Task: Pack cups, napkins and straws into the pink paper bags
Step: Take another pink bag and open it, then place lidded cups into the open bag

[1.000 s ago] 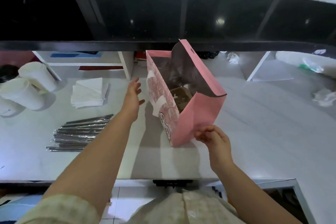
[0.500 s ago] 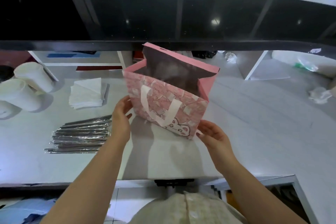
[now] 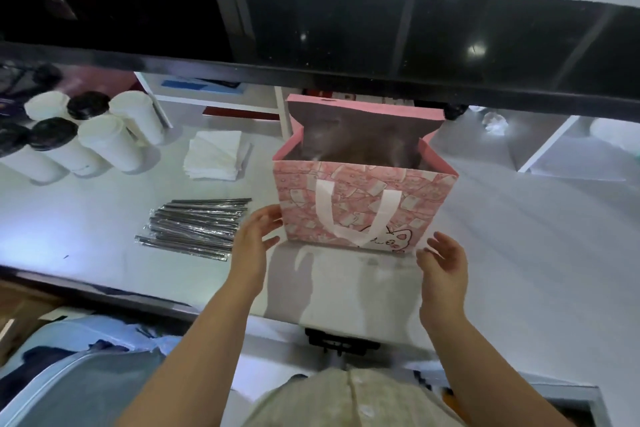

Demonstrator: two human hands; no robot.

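Note:
A pink paper bag (image 3: 356, 199) with a white ribbon handle and a cartoon print stands upright and open on the white counter, its broad side facing me. My left hand (image 3: 254, 241) is at the bag's lower left corner, fingers relaxed, fingertips at its edge. My right hand (image 3: 443, 258) hovers just off the lower right corner, fingers spread, holding nothing. White cups (image 3: 107, 140), some with black lids, stand at the far left. A stack of white napkins (image 3: 216, 154) lies behind a pile of wrapped straws (image 3: 195, 227).
A dark overhanging shelf (image 3: 346, 45) crosses above the counter (image 3: 519, 253). Crumpled wrappers (image 3: 497, 121) lie at the back right near a white divider. The counter's front edge runs below my forearms, with a blue bag (image 3: 69, 374) under it at the lower left.
The bag has been turned from end-on to broad side facing me and set down. Both hands have loosened from its lower corners. The view has shifted, showing more cups at left.

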